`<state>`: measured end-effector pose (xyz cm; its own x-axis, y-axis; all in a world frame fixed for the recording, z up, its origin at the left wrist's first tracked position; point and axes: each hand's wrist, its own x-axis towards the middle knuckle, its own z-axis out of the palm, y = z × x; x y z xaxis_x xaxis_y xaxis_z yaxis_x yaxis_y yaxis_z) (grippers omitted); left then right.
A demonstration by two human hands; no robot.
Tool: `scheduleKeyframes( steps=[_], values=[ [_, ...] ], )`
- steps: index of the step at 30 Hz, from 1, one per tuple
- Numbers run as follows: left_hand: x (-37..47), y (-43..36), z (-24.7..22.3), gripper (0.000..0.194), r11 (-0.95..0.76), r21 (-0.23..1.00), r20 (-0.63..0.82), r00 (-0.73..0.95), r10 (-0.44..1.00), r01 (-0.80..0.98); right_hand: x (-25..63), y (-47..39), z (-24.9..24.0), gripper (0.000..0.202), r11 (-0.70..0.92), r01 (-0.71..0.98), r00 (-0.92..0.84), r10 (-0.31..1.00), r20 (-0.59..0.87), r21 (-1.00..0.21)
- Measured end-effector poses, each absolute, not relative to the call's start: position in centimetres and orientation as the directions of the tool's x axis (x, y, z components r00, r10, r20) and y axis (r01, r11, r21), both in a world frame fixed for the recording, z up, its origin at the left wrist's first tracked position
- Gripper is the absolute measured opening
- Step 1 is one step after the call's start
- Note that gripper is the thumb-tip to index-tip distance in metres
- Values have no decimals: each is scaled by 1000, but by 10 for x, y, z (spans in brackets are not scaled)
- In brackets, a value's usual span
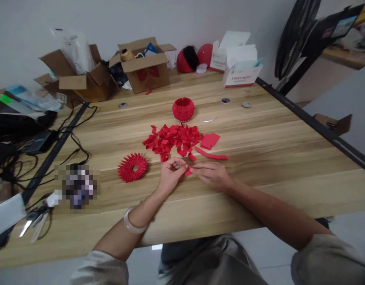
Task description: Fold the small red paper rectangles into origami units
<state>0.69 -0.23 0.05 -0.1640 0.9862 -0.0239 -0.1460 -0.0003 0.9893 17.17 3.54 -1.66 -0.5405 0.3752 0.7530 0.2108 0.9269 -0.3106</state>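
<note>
Both hands meet near the table's front middle, with a small red paper piece (188, 171) between their fingertips. My left hand (173, 173) pinches its left side; my right hand (210, 173) grips its right side. Just beyond them lies a loose pile of folded red paper pieces (173, 138). Flat red paper sheets (210, 140) and a curved red strip (212, 154) are right of the pile. A spiky red paper ring (133, 168) lies left of my left hand. Behind the pile stands a round red woven-looking bowl (183, 109).
Open cardboard boxes (148, 75) and white sticky note boxes (241, 75) line the back. Black cables (78, 148) and scissors (29, 221) lie at the left. A black fan (295, 39) stands at the back right.
</note>
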Motion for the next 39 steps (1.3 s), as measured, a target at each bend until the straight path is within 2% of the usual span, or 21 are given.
scheduleKeyframes(
  steps=[6,19,26,32,35,37,39],
  values=[
    [6,-3,2,17,21,985,-40,-107,993,-171,170,35,-17,16,922,265,-463,379,801,-283],
    [5,-4,2,15,-48,998,44,-93,995,-40,171,34,-11,19,942,229,-532,331,779,-244],
    [4,-2,0,20,3,986,-17,-87,996,-166,172,35,-12,18,933,241,-514,355,781,-266],
    [3,-3,-2,18,4,991,-18,-108,994,-131,171,34,-12,16,935,217,-539,354,764,-280],
    [2,-3,-3,18,-8,996,-4,-124,992,-90,172,32,-13,18,905,188,-538,419,731,-381],
    [1,-2,-3,16,-27,998,19,-135,991,-59,171,31,-12,19,835,143,-521,520,677,-531],
    [0,-3,-2,15,-42,999,38,-137,990,-28,170,30,-12,18,667,103,-490,680,545,-738]
  ],
)
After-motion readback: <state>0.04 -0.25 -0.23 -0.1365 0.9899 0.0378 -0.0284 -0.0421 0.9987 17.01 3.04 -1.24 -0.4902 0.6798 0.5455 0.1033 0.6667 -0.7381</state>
